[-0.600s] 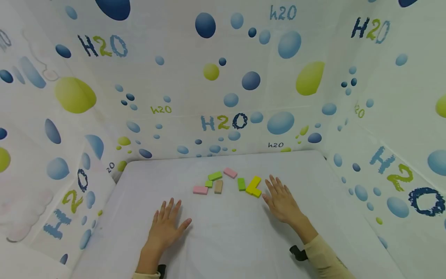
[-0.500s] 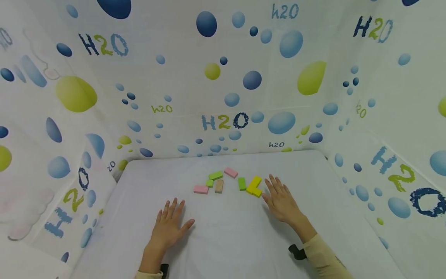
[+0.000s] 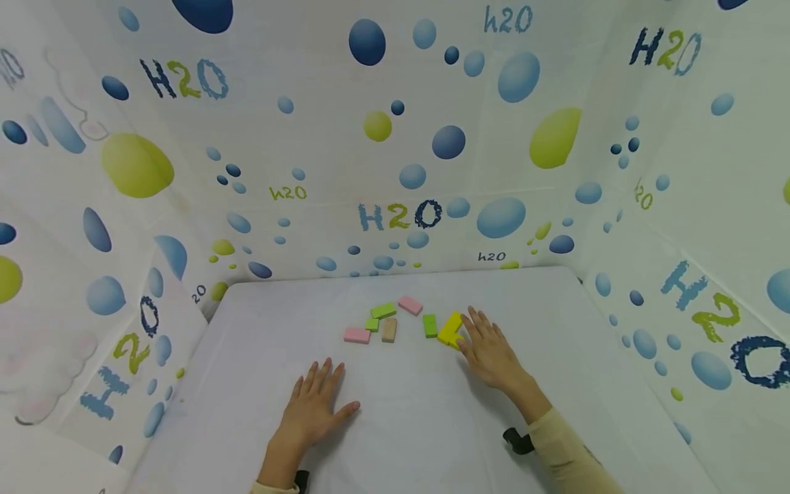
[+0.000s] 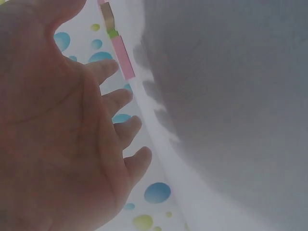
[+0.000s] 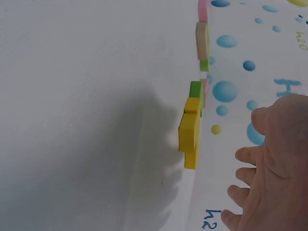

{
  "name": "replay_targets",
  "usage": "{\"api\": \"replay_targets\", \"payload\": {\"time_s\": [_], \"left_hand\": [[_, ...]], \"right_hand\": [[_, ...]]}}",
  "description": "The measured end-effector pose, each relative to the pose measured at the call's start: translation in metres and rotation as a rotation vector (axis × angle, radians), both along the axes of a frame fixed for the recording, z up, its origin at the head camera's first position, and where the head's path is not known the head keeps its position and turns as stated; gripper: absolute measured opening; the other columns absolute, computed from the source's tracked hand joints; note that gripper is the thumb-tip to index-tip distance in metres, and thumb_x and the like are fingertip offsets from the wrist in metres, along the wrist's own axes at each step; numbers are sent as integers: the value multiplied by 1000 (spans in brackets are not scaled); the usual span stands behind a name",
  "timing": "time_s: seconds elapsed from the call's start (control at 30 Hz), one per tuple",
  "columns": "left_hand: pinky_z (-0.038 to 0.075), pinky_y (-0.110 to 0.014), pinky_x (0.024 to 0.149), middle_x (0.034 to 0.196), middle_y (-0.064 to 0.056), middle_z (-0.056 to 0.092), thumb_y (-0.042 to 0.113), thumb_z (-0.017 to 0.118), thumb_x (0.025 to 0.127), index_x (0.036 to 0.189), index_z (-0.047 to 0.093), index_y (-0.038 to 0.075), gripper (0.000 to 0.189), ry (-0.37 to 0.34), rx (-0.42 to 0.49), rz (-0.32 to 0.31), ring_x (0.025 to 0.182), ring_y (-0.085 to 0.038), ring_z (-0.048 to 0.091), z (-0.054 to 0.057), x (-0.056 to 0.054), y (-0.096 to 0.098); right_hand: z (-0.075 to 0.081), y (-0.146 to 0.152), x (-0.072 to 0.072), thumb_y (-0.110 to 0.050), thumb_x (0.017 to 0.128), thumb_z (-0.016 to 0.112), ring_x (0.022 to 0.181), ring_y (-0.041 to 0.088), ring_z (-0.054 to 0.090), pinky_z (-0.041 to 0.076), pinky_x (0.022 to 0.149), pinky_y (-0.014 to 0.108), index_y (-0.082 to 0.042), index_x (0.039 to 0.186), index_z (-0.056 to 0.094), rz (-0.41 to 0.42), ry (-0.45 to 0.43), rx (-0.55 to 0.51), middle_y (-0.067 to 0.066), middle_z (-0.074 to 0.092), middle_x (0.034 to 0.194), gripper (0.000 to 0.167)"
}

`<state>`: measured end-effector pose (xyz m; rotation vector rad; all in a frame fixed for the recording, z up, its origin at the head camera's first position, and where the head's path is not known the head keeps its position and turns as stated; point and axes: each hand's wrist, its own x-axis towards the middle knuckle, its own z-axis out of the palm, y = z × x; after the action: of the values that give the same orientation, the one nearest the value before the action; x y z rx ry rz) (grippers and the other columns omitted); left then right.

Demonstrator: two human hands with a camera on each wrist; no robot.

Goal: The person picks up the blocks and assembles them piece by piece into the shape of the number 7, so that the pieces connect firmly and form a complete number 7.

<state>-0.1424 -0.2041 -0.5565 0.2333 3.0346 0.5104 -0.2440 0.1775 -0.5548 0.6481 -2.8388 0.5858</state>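
My right hand [image 3: 492, 353] hovers above the white table, fingers straight, at the right side of the yellow blocks [image 3: 450, 329], which lie in an L shape. Its fingertips cover part of them in the head view. A gap shows between that hand and the yellow blocks [image 5: 189, 130] in the right wrist view. Nearer the front left, my left hand [image 3: 313, 408] is held palm down over the table with spread fingers and holds nothing. Beyond it lie a pink block [image 3: 356, 335], a small green block [image 3: 372, 324] and a wooden block [image 3: 389, 330].
Behind these are a longer green block [image 3: 383, 310] and a second pink block [image 3: 410, 305]. Another green block [image 3: 429, 326] lies just left of the yellow ones. A white curtain with printed bubbles [image 3: 395, 151] encloses the table [image 3: 407, 425] at the back and sides.
My left hand has shifted right and a little towards me. My right hand has moved slightly left, so its fingers now overlap the yellow blocks in the head view. The blocks lie as before.
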Motion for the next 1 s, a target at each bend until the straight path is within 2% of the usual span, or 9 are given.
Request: {"api": "replay_targets", "payload": {"time_s": [0.1, 0.37, 0.57, 0.73, 1.0], "left_hand": [[17, -67, 123, 169, -20, 29, 66, 60, 95, 160, 42, 10, 88, -13, 3, 0, 156, -47, 20, -2, 1, 1], [19, -68, 122, 167, -21, 32, 65, 64, 93, 158, 45, 10, 87, 10, 18, -7, 154, -48, 23, -8, 4, 7], [19, -68, 122, 168, -20, 31, 66, 63, 94, 159, 43, 11, 88, -24, 29, -11, 155, -47, 22, -6, 4, 14], [20, -69, 121, 167, -21, 32, 66, 64, 92, 158, 45, 10, 88, -24, 19, -16, 154, -48, 24, -6, 4, 15], [22, -69, 121, 167, -20, 33, 67, 65, 91, 156, 48, 10, 88, -4, 4, -16, 154, -47, 26, -14, 4, 15]], "right_hand": [[-2, -3, -3, -31, 112, 45, 154, 46, 26, 26, 119, 69, 3, 159, 36, -2, -4, 1, 25, 25, 168, 58], [2, -14, -7, -34, 112, 46, 156, 43, 24, 25, 121, 66, 3, 159, 37, 13, -37, -3, 25, 24, 169, 60], [2, -24, -13, -34, 112, 46, 156, 41, 24, 24, 122, 64, 1, 159, 37, 40, -37, 18, 23, 26, 169, 59], [-3, -32, -16, -35, 112, 46, 156, 40, 24, 23, 123, 63, 0, 160, 36, 55, -50, 31, 21, 26, 169, 60], [-11, -41, -20, -34, 112, 46, 155, 41, 26, 24, 123, 63, 1, 159, 37, 68, -42, 40, 22, 28, 168, 58]]}}
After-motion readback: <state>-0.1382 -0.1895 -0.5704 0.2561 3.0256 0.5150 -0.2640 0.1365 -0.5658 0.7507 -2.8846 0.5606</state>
